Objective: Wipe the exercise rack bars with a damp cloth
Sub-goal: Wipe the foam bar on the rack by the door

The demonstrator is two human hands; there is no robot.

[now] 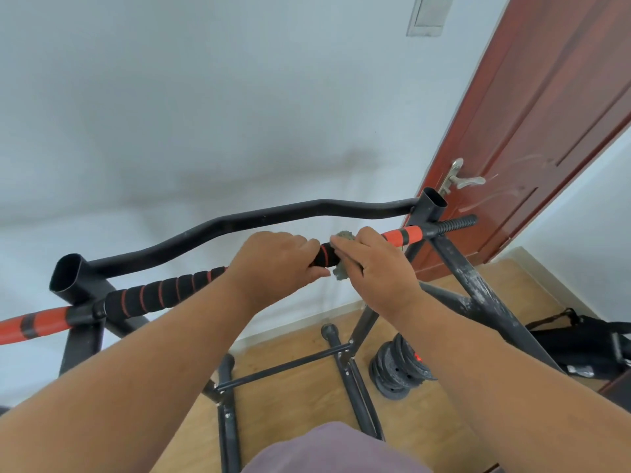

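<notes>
While the left hand (273,264) grips the foam-padded bar (164,293), the right hand (372,264) wraps the grey cloth (341,273) around it, bar axis running left-near to right-far

A pale white wall (205,114) fills most of the view, faintly shadowed across its lower part, with a grey rectangular panel (428,13) set into it near the top. To the right stands a reddish-brown door (546,131) with a silver lever handle (459,179). Below lies a light wooden floor (290,387), edged by a pale skirting board (307,322). Dark weight plates (399,370) are stacked on it near a black bag (580,339) at the right edge
</notes>
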